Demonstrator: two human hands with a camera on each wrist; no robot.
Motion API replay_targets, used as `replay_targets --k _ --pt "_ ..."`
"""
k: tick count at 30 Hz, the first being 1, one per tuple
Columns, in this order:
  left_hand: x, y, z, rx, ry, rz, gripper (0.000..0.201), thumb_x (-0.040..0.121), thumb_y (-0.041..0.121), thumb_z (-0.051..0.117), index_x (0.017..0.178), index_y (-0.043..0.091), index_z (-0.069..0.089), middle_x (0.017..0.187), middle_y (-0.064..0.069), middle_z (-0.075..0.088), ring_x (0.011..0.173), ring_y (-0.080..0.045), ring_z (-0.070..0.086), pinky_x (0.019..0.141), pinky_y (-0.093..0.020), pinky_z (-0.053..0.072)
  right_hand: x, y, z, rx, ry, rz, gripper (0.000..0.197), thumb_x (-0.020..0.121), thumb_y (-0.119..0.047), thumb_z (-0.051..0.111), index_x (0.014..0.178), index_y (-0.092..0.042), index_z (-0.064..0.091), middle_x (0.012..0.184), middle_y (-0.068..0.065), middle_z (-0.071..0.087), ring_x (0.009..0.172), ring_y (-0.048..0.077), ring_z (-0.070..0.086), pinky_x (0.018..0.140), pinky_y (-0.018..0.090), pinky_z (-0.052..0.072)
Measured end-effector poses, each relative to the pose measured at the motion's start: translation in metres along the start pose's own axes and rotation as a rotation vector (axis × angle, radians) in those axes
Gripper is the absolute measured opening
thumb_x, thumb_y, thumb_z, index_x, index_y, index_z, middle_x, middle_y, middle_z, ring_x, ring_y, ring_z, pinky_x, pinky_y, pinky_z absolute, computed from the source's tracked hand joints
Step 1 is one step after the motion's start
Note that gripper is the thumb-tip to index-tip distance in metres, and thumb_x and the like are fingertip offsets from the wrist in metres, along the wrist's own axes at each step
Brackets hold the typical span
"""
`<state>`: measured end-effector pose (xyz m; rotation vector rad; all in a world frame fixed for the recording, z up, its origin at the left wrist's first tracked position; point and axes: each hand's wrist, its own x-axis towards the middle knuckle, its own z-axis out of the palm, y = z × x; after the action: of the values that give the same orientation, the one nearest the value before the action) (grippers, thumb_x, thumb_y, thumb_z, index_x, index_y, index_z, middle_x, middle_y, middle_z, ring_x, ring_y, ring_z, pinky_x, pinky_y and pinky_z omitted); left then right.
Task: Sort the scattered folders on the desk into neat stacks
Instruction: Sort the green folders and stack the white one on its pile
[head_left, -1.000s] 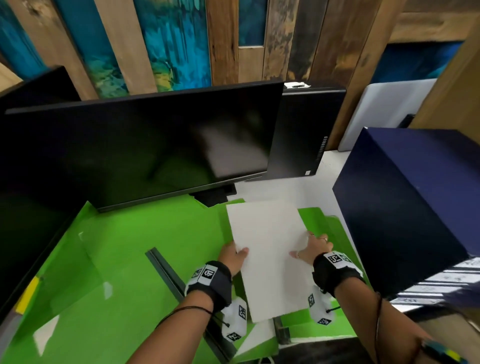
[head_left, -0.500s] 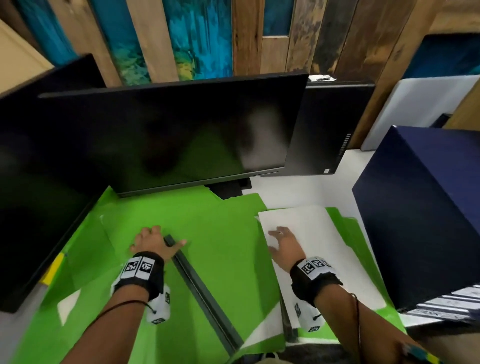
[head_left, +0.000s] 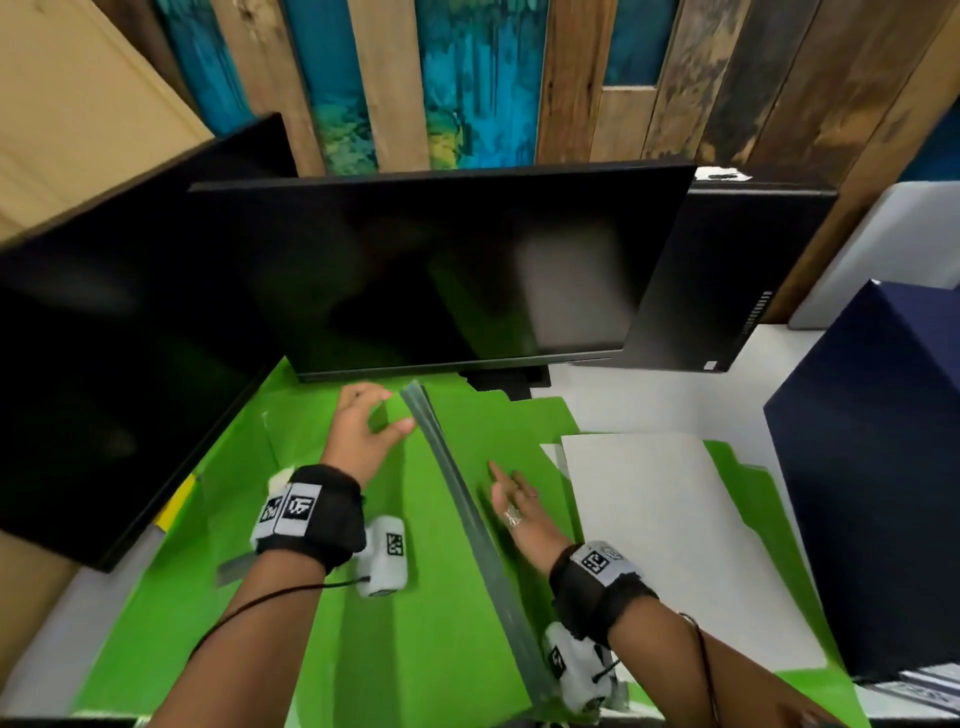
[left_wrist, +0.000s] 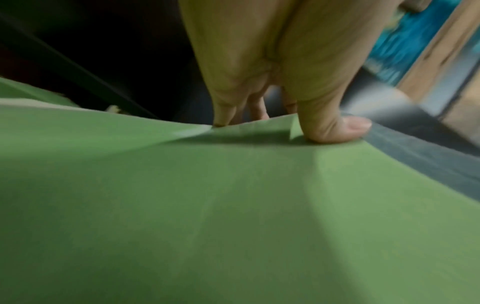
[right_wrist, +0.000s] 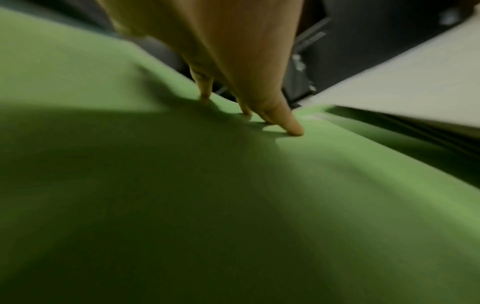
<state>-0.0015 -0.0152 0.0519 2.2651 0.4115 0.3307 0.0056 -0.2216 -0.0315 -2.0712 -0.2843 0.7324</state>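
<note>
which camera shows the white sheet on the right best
The head view: the whole white sheet lies on a green folder, right of the right hand. The right wrist view catches only its blurred edge; the left wrist view shows none.

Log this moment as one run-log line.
left hand: pinching green folder edge | right hand: flat on green folder | white sheet: lying right | phase: gathering

Folders (head_left: 431, 597) lie before the monitor (head_left: 441, 270), box (head_left: 883, 467) at right.

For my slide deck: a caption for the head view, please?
Both hands on green folders beside a white sheet.
</note>
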Motion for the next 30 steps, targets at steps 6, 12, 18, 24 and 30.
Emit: replay_targets --k 6,12,18,24,30 --pt "0.003 0.066 0.011 0.056 -0.051 0.037 0.052 0.091 0.037 0.051 0.137 0.019 0.035 0.143 -0.014 0.033 0.123 -0.025 0.045 0.103 -0.034 0.036 -0.011 -0.045 -0.001 0.349 0.011 -0.358 0.075 0.066 -0.091 0.016 0.134 -0.059 0.009 0.157 -0.017 0.005 0.145 0.000 0.001 0.121 0.034 0.003" --pt "-0.010 0.113 0.018 -0.227 -0.395 -0.078 0.057 0.082 0.070 0.032 0.099 0.023 0.058 0.104 -0.005 0.059 0.099 -0.022 0.055 0.090 -0.039 0.050 -0.019 -0.062 -0.021 0.347 0.067 -0.446 0.068 0.068 -0.088 0.019 0.126 -0.056 0.007 0.149 -0.025 0.004 0.138 -0.010 0.006 0.112 0.003 0.005" --pt "-0.007 0.144 -0.010 -0.408 -0.291 0.113 0.024 0.095 0.014 0.047 0.072 0.019 0.051 0.067 0.004 0.049 0.059 -0.002 0.050 0.069 -0.020 0.044 -0.016 -0.051 -0.056 0.280 0.335 -0.426 0.090 0.063 -0.091 0.024 0.140 -0.045 0.012 0.152 -0.016 0.008 0.140 -0.003 0.007 0.114 0.014 0.008" --pt "-0.013 0.155 -0.010 -0.569 -0.211 0.212 0.021 0.097 0.012 0.043 0.084 0.025 0.054 0.070 0.019 0.051 0.059 0.013 0.050 0.064 -0.004 0.043 -0.013 -0.016 -0.132 0.513 0.556 -0.166 0.071 0.090 -0.040 0.053 0.149 -0.028 0.016 0.156 0.000 0.022 0.143 0.018 0.023 0.113 0.029 0.019" --pt "0.003 0.108 0.071 0.058 -0.221 0.045 0.024 0.091 0.020 0.056 0.100 0.004 0.042 0.085 -0.010 0.052 0.081 -0.029 0.060 0.066 -0.032 0.048 -0.021 0.045 -0.167 0.122 0.700 0.165 0.079 0.081 -0.040 0.068 0.146 -0.026 0.026 0.147 0.008 0.040 0.135 0.028 0.038 0.113 0.042 0.030"
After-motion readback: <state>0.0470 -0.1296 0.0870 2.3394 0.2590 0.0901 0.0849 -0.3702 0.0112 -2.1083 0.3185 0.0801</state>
